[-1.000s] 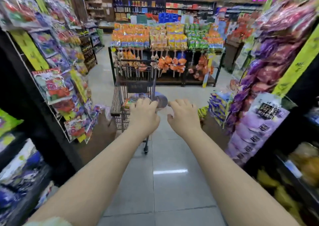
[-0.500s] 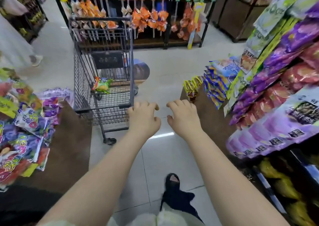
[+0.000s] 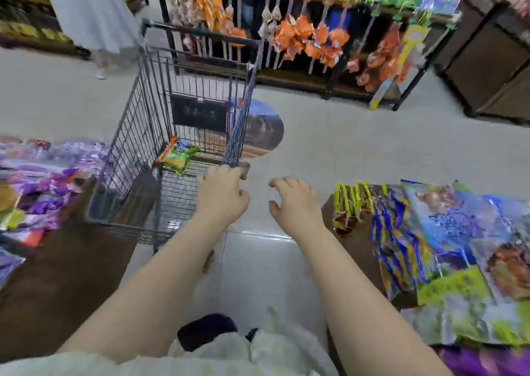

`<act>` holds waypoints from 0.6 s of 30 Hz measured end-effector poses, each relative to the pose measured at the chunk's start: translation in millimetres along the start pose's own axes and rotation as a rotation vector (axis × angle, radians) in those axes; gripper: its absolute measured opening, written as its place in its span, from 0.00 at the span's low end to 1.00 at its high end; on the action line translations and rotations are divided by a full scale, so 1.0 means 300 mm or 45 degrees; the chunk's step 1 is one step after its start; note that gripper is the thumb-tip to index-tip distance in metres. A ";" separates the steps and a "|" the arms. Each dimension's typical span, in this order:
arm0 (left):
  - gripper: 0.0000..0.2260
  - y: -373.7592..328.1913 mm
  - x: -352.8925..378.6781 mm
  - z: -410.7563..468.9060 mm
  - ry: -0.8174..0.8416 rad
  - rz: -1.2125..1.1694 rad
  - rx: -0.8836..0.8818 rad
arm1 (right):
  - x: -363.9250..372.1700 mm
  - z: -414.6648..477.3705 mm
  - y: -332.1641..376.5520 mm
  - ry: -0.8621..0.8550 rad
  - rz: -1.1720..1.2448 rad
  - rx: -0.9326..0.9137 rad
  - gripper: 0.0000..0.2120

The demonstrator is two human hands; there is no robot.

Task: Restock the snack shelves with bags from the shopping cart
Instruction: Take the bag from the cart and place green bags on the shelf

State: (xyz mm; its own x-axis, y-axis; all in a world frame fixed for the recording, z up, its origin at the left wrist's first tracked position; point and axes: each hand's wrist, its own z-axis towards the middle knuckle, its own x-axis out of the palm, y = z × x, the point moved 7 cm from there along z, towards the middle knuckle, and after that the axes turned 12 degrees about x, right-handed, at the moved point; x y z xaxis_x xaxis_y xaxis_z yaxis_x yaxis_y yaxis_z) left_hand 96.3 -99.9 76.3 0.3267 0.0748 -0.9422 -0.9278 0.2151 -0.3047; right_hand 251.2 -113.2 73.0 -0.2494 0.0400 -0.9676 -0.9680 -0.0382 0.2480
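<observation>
A grey wire shopping cart (image 3: pixel 137 134) stands in the aisle ahead on the left. One green and orange snack bag (image 3: pixel 176 157) lies on its floor. My left hand (image 3: pixel 222 196) hovers over the cart's near right corner, fingers loosely curled and holding nothing; whether it touches the rim I cannot tell. Beside it, over the floor, my right hand (image 3: pixel 296 203) hangs with fingers loosely spread and holds nothing. Snack shelves flank me: purple bags (image 3: pixel 43 183) on the left, blue and green bags (image 3: pixel 447 246) on the right.
A display rack with orange hanging packets (image 3: pixel 309 39) crosses the aisle behind the cart. A person in a white skirt (image 3: pixel 91 14) stands at the far left. A round floor sticker (image 3: pixel 263 128) lies right of the cart. Yellow packets (image 3: pixel 348 203) sit on the right shelf's edge.
The view has tilted down and come closer to the cart. My left hand has come over the cart's near right corner. My right hand's fingers have spread a little.
</observation>
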 end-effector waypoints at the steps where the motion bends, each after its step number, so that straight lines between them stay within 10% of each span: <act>1: 0.14 0.034 0.016 0.042 0.000 -0.009 -0.043 | 0.020 0.062 0.009 0.033 0.001 -0.038 0.18; 18: 0.13 0.743 0.117 0.697 0.087 -0.105 -0.631 | 0.339 1.109 0.493 0.328 -0.089 -0.507 0.20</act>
State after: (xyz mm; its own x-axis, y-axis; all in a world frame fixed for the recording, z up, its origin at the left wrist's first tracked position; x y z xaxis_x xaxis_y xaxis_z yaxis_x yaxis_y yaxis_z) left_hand -61.3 154.2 4.6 0.4051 0.0095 -0.9142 -0.8789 -0.2715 -0.3922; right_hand 73.9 217.3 27.3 -0.1205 -0.1909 -0.9742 -0.8839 -0.4260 0.1928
